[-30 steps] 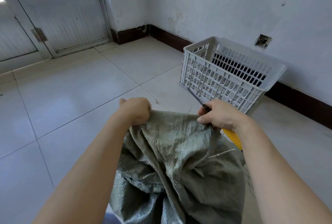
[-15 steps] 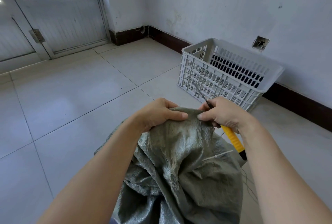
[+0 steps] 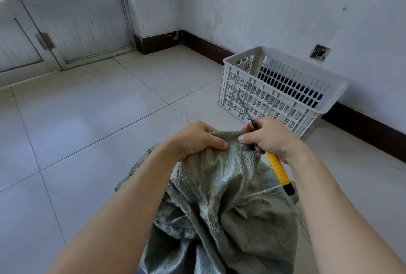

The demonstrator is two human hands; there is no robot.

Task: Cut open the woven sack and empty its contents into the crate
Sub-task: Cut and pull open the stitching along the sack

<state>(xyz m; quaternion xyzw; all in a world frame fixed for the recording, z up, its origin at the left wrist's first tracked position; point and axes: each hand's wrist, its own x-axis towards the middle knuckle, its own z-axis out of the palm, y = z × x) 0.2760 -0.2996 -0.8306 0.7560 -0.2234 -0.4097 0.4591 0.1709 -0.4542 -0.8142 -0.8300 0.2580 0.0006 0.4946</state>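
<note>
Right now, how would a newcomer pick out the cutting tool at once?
Find the white slatted crate by the right wall; before it is a grey-green woven sack. The right hand at its top edge grips the knife. Only it has a yellow handle.

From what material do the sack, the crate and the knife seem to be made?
Sack: woven plastic strips, probably polypropylene; grey-green, slightly shiny, with a visible weave and stiff creases.
Crate: rigid moulded plastic; white, matte, with slotted lattice walls.
Knife: ribbed yellow handle, likely plastic or rubber; thin dark blade, probably metal.
</note>
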